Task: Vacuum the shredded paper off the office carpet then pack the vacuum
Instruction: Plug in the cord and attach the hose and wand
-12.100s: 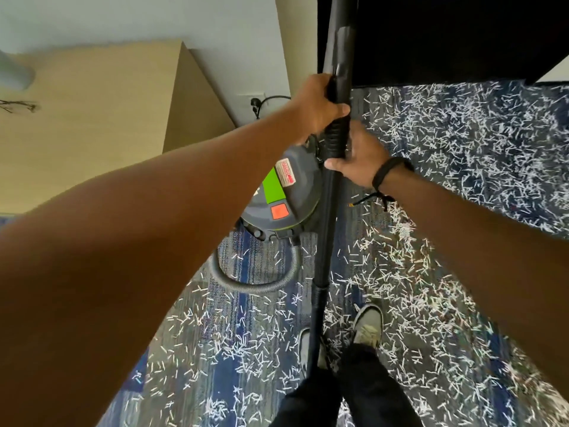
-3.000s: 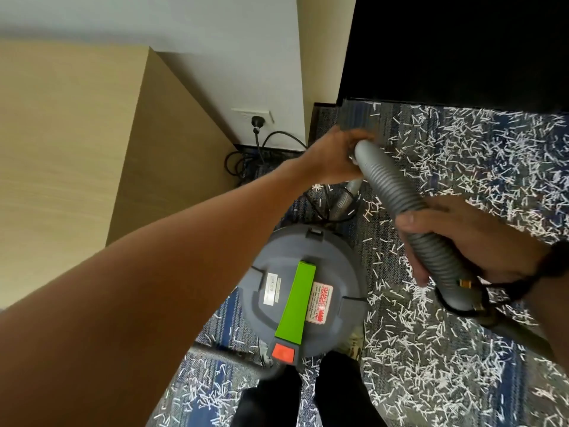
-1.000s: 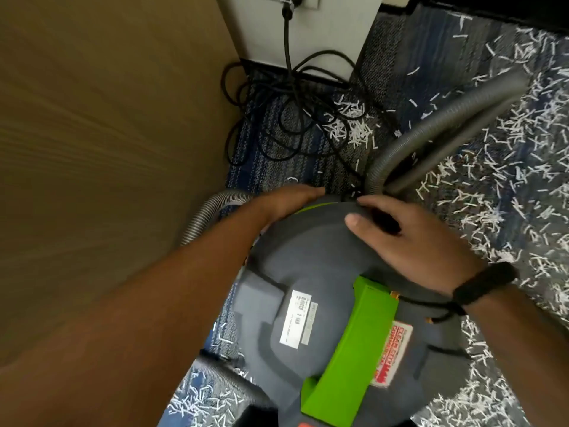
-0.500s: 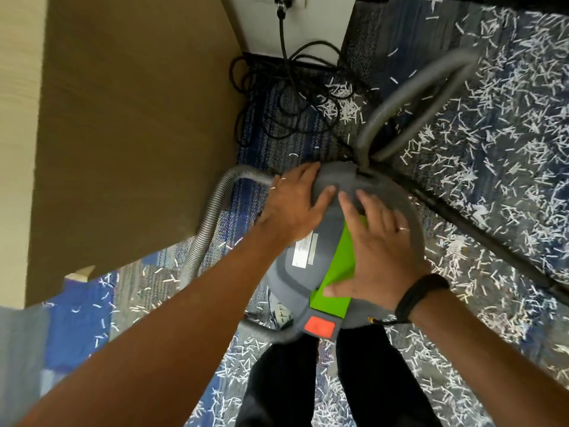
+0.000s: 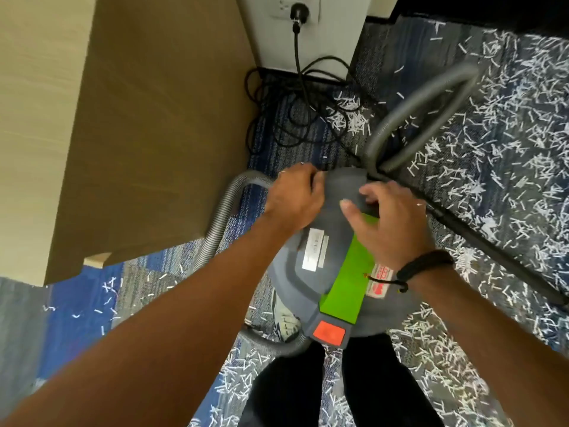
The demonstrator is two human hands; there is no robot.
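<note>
The grey canister vacuum [image 5: 308,282] stands on the carpet in front of my legs, with a green handle [image 5: 348,282] and an orange button [image 5: 329,332] on its lid. My left hand [image 5: 295,195] grips the lid's far-left rim with curled fingers. My right hand [image 5: 391,223] curls over the far end of the handle, thumb out. The grey hose [image 5: 431,87] loops away to the upper right and round the left side. A black wand [image 5: 492,254] lies on the floor at the right. Shredded paper [image 5: 508,167] covers the blue carpet.
A wooden cabinet side [image 5: 138,118] stands close on the left. The black power cord [image 5: 295,97] is plugged into a wall outlet [image 5: 297,10] and lies tangled on the floor behind the vacuum. My shoe [image 5: 286,322] shows beside the canister.
Both hands have gone from lying flat on the lid to curled grips at its far end. The camera has come closer to the vacuum.
</note>
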